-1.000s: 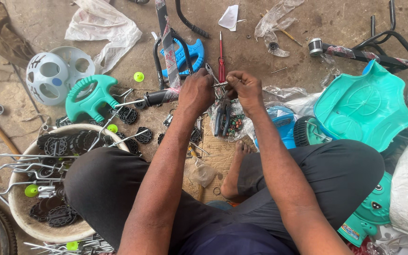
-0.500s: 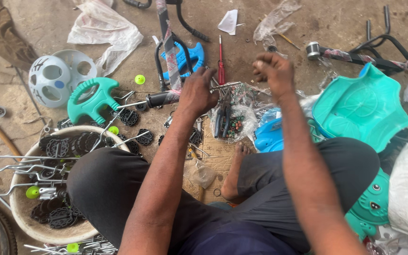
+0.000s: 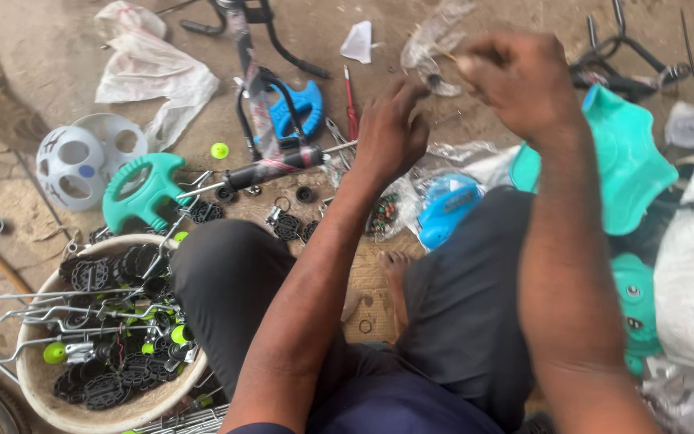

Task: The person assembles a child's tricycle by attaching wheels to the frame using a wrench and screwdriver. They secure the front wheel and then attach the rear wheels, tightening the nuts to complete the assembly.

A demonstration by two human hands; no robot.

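Hands are working above a cluttered dirt floor (image 3: 34,48), where a person is sitting with dark trousers and a bare foot (image 3: 395,265) showing between the knees. Left hand (image 3: 391,128) is reaching down with its fingers curled and bunched toward the end of a thin metal rod (image 3: 339,147) that is sticking out of a black handlebar grip (image 3: 271,169); whether the fingertips are actually pinching the rod cannot be told, since the hand is covering the spot. Right hand (image 3: 520,80) is hanging higher and nearer the camera, blurred, its fingers drawn together into a loose fist and seeming to be nipping a small pale piece (image 3: 466,63) at the thumb side; what that piece is cannot be made out.

Just beyond the left hand a red screwdriver (image 3: 350,100) is lying on the floor, and beside it a blue plastic part (image 3: 303,104) is sitting under a black bicycle frame (image 3: 251,88). A teal seat shell (image 3: 632,161) is lying under the right forearm. To the left, a teal plastic handle (image 3: 142,189) is resting near a white spoked wheel cover (image 3: 82,157), and a round basin (image 3: 50,386) is holding black sprocket-like parts, bent metal rods and green caps.
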